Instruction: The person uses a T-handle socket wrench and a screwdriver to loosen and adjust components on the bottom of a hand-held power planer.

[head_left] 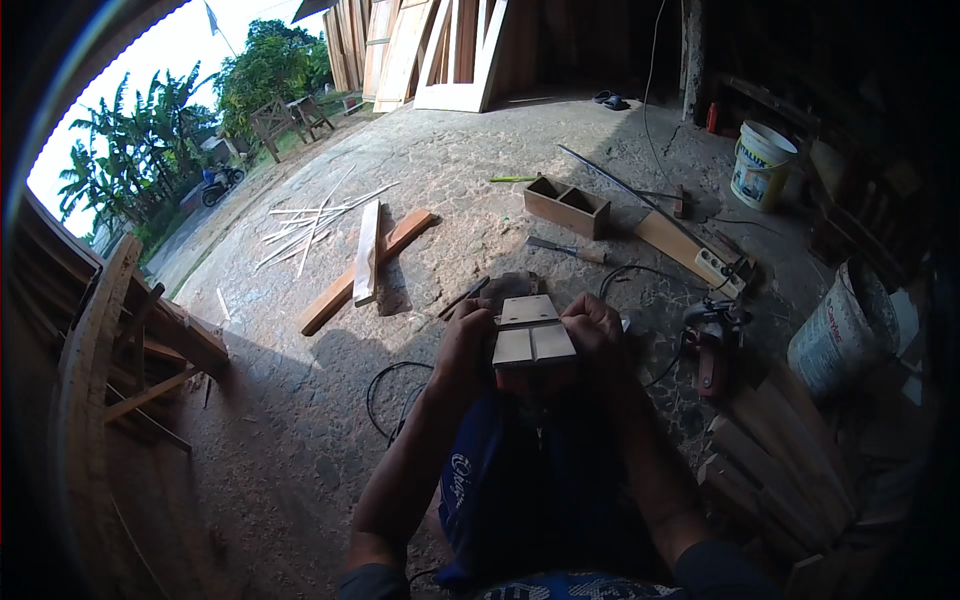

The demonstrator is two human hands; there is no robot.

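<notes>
Low in the frame, just beyond the blue shorts (pixel 475 480), what looks to be a power planer (pixel 535 346) is held sole-up, its reddish body showing beneath. A pale sole, crossed by a dark slot and grooved lengthwise in its nearer part, is turned to the light.

For steady handling, the body is best gripped evenly from both sides and kept level, with skin kept off the slot, where a cutter would be expected; the power is best cut while the sole is handled.

The planer lies between the two sets of fingers. Those of the left hand (pixel 465 345) are curled against its left side, those of the right hand (pixel 597 335) against its right, near the slot; both are judged to be clamped on it, though the tips are hidden. The sole between is left uncovered.

Left of the left hand, a black cable (pixel 372 385) is looped on the floor (pixel 290 450). Farther up, right of centre, a chisel (pixel 567 250) is seen lying flat, then an open wooden box (pixel 567 214). At upper centre, pale door frames (pixel 455 97) are stood.
</notes>
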